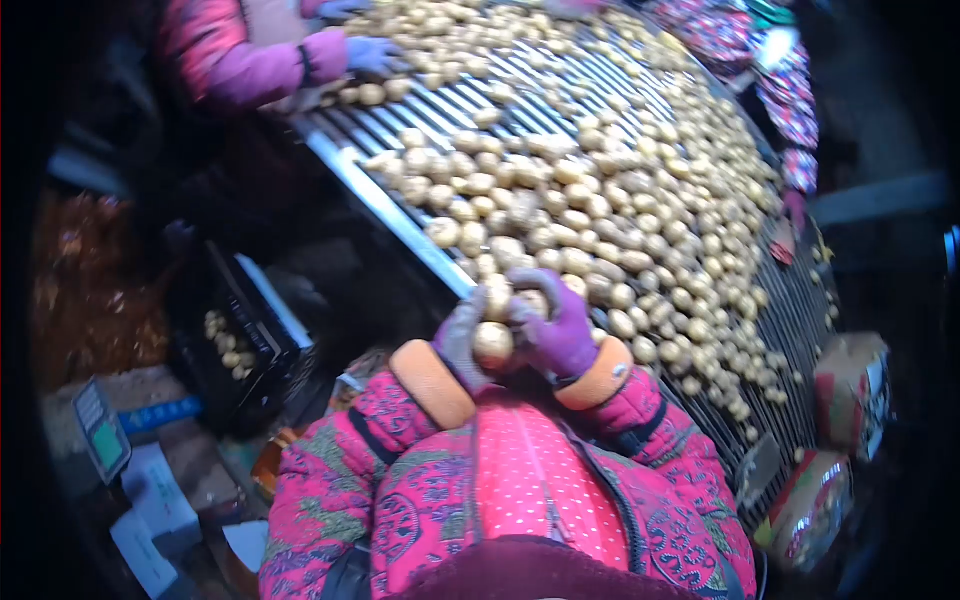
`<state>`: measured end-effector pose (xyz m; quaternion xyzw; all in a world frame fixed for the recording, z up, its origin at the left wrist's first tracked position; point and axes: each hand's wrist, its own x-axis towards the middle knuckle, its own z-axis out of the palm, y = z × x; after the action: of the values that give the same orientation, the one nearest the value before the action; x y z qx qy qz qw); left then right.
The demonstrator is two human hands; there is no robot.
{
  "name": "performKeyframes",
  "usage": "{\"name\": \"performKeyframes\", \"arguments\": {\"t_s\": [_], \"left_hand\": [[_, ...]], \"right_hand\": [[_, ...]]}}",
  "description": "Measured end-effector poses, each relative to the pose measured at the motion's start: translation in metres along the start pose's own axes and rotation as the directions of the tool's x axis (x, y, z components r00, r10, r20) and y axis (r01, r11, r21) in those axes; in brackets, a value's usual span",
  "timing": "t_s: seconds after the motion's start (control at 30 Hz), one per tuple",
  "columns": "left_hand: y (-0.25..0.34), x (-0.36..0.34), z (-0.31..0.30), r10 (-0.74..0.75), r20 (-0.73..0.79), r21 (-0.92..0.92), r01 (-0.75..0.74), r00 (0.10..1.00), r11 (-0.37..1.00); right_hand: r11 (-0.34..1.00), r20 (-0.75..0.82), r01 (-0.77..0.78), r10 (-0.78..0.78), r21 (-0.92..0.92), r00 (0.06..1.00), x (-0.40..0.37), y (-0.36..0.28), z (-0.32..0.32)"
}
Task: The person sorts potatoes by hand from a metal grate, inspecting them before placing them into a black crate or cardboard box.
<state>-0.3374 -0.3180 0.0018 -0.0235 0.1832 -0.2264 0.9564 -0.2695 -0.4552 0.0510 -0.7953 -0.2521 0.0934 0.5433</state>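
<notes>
Both my hands wear purple gloves with orange cuffs and are held close together at the near edge of the slatted sorting table (pixel 385 210). My left hand (pixel 462 338) is closed around potatoes; one potato (pixel 492 344) shows at its lower side, another just above it. Curled fingers of my right hand (pixel 558 330) grip a second potato (pixel 535 301), partly hidden by the fingers. Right beyond my hands spreads a thick heap of potatoes (pixel 620 215) on the slats.
Co-workers' gloved hands reach in at the upper left (pixel 372 56) and at the right edge (pixel 794 210). A black crate (pixel 265 340) with some potatoes stands low at left, near a scale (pixel 102 430). Filled bags (pixel 850 395) stand at lower right.
</notes>
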Motion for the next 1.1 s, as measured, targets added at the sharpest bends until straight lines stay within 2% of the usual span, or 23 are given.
{"name": "performKeyframes", "arguments": {"t_s": [0.07,0.1,0.13,0.2,0.23,0.33,0.4,0.43,0.47,0.5,0.57,0.6,0.63,0.7,0.73,0.77,0.8,0.83,0.87,0.9,1.0,1.07,1.1], "left_hand": [[0.001,-0.007,0.007,0.006,0.042,-0.025,-0.005,0.999,1.000],[0.000,-0.016,0.015,0.133,-0.138,0.140,-0.114,0.981,0.984],[0.002,-0.022,0.022,0.151,-0.095,0.165,-0.134,0.984,0.977],[0.011,-0.036,0.033,0.192,0.044,0.221,-0.197,0.980,0.955],[0.015,-0.041,0.030,0.179,0.042,0.179,-0.184,0.983,0.967],[0.029,-0.053,0.013,0.206,0.077,0.240,-0.219,0.975,0.946],[0.033,-0.064,0.000,0.270,-0.046,0.101,-0.264,0.962,0.959],[0.042,-0.073,0.000,0.272,0.083,0.049,-0.277,0.959,0.960],[0.049,-0.082,-0.009,0.318,0.062,0.101,-0.323,0.946,0.941],[0.056,-0.089,-0.022,0.355,0.104,-0.053,-0.352,0.929,0.935],[0.079,-0.113,-0.035,0.496,0.217,-0.096,-0.487,0.841,0.868],[0.090,-0.134,-0.042,0.573,0.176,-0.140,-0.556,0.800,0.819],[0.105,-0.159,-0.053,0.661,0.101,-0.108,-0.653,0.743,0.750],[0.145,-0.214,-0.091,0.806,-0.095,0.001,-0.810,0.584,0.587],[0.171,-0.239,-0.096,0.829,-0.361,0.121,-0.860,0.427,0.496],[0.213,-0.271,-0.132,0.833,-0.409,0.286,-0.815,0.372,0.504],[0.241,-0.301,-0.164,0.846,-0.423,0.520,-0.678,0.324,0.519],[0.269,-0.330,-0.194,0.857,-0.436,0.708,-0.482,0.275,0.515],[0.274,-0.329,-0.196,0.866,-0.412,0.812,-0.318,0.284,0.490],[0.278,-0.327,-0.196,0.874,-0.387,0.886,-0.143,0.293,0.440],[0.283,-0.257,-0.139,0.918,-0.392,0.847,-0.370,0.052,0.382],[0.279,-0.187,-0.133,0.951,-0.234,0.914,-0.286,0.204,0.287],[0.254,-0.143,-0.117,0.941,0.057,0.993,-0.120,0.333,-0.018]], "right_hand": [[0.934,-0.016,-0.245,0.258,0.258,0.966,0.005,0.002,0.014],[0.869,0.018,-0.329,0.347,0.369,0.938,0.007,-0.003,0.016],[0.891,0.034,-0.287,0.294,0.353,0.955,0.012,-0.003,0.017],[0.973,0.057,0.040,-0.054,0.226,0.997,0.025,0.001,0.020],[0.959,0.092,0.076,-0.105,0.273,0.990,0.029,0.002,0.024],[0.711,0.337,-0.404,0.244,0.576,0.909,0.036,-0.037,0.036],[0.958,0.260,-0.122,0.053,0.258,0.964,0.040,-0.029,0.053],[0.975,0.214,0.040,-0.088,0.217,0.973,0.042,-0.032,0.062],[0.982,0.188,0.116,-0.143,0.149,0.972,0.045,-0.035,0.066],[0.979,0.207,0.077,-0.117,0.191,0.971,0.045,-0.038,0.066],[0.968,0.257,-0.036,-0.031,0.250,0.966,0.043,-0.030,0.049],[0.954,0.306,-0.110,0.020,0.279,0.952,0.039,-0.021,0.040],[0.957,0.295,-0.082,-0.004,0.277,0.956,0.034,-0.014,0.027],[0.924,0.257,-0.273,0.205,0.269,0.945,0.011,0.003,-0.001],[0.893,0.224,-0.345,0.288,0.287,0.931,-0.004,0.015,-0.013],[0.881,0.163,-0.384,0.351,0.277,0.922,-0.018,0.025,-0.028],[0.989,0.070,-0.147,0.149,-0.024,0.986,-0.030,0.047,-0.046],[0.971,-0.004,-0.059,0.059,-0.230,0.998,-0.041,0.059,-0.064],[0.901,-0.060,0.007,-0.036,-0.434,0.998,-0.052,0.066,-0.083],[0.766,-0.165,-0.075,-0.041,-0.639,0.985,-0.067,0.066,-0.100],[0.453,-0.451,-0.448,0.108,-0.771,0.886,-0.114,0.096,-0.152],[0.195,-0.622,-0.679,0.285,-0.708,0.730,-0.138,0.112,-0.171],[0.140,-0.631,-0.670,0.242,-0.729,0.737,-0.146,0.118,-0.175]]}}
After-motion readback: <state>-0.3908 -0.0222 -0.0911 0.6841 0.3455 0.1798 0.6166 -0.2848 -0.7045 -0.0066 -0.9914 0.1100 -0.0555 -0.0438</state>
